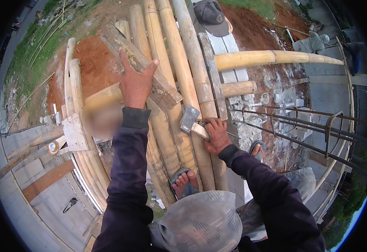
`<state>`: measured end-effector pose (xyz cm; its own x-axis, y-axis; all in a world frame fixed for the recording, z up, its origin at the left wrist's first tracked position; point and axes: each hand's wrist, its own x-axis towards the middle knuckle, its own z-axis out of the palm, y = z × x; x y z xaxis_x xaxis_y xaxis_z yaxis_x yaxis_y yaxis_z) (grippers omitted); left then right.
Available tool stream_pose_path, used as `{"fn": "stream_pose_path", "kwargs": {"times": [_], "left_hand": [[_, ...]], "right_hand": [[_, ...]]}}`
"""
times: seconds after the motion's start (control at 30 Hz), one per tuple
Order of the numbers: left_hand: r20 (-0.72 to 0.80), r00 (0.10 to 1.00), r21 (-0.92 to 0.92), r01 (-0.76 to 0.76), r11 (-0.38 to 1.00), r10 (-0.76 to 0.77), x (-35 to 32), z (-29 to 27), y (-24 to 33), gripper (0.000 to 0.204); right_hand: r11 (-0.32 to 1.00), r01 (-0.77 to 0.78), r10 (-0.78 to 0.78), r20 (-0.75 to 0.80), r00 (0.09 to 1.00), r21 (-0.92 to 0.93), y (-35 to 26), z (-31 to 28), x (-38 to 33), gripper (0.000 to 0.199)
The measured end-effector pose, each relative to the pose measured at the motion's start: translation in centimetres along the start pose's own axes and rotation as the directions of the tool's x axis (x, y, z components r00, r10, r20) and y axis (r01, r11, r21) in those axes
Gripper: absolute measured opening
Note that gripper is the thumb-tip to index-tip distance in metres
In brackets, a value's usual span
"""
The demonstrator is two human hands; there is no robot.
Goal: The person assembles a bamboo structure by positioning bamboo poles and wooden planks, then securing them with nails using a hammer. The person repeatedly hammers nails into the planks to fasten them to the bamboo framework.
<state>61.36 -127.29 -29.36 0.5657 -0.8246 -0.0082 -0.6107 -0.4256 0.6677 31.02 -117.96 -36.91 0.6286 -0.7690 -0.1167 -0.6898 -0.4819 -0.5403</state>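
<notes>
My left hand (136,84) grips the near side of a short, rough wooden board (162,86), thumb and forefinger spread over its top. Its other fingers are hidden from view. The board slants across several bamboo poles (173,44). In my right hand (218,135) is a hammer, held by its wooden handle (201,131) close to the grey metal head (189,119). That fist rests low over the poles at the right. A narrow weathered plank (212,73) lies along the poles just beyond it.
A dark cap (212,17) sits at the far end. Crosswise bamboo (275,58) and a steel rebar cage (301,122) stick out to the right. My sandalled foot (185,182) stands on the poles. Upright bamboo (76,84) rises at left. Another person (313,43) is far right, below.
</notes>
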Motion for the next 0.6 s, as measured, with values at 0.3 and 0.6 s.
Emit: {"fn": "stream_pose_path", "kwargs": {"times": [0.3, 0.6], "left_hand": [[0.542, 0.822, 0.414, -0.077, 0.907, -0.177, 3.8, 2.5, -1.0, 0.08], [0.678, 0.607, 0.409, -0.78, 0.474, 0.414, 10.2, 3.1, -2.2, 0.084]], "right_hand": [[1.0, 0.009, -0.009, 0.011, 1.0, -0.003, 0.0, -0.3, -0.3, 0.053], [1.0, 0.0, 0.0, -0.003, 1.0, 0.014, 0.3, 0.0, -0.3, 0.051]]}}
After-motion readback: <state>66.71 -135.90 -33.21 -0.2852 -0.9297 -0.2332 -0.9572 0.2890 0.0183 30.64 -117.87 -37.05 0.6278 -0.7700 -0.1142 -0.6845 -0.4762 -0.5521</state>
